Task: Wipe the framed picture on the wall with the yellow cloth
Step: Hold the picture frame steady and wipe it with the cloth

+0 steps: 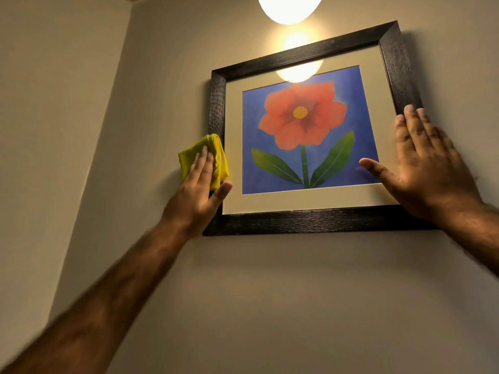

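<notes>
A framed picture with a dark wooden frame hangs slightly tilted on a beige wall; it shows a red flower with green leaves on blue. My left hand presses a folded yellow cloth against the frame's left side, low down. The cloth laps over the frame's left bar and onto the wall beside it. My right hand lies flat with fingers spread on the lower right of the picture, covering the frame's right bar and the glass there.
A glowing round lamp hangs above the picture and its glare reflects in the top of the glass. A wall corner runs down on the left. Bare wall lies below the frame.
</notes>
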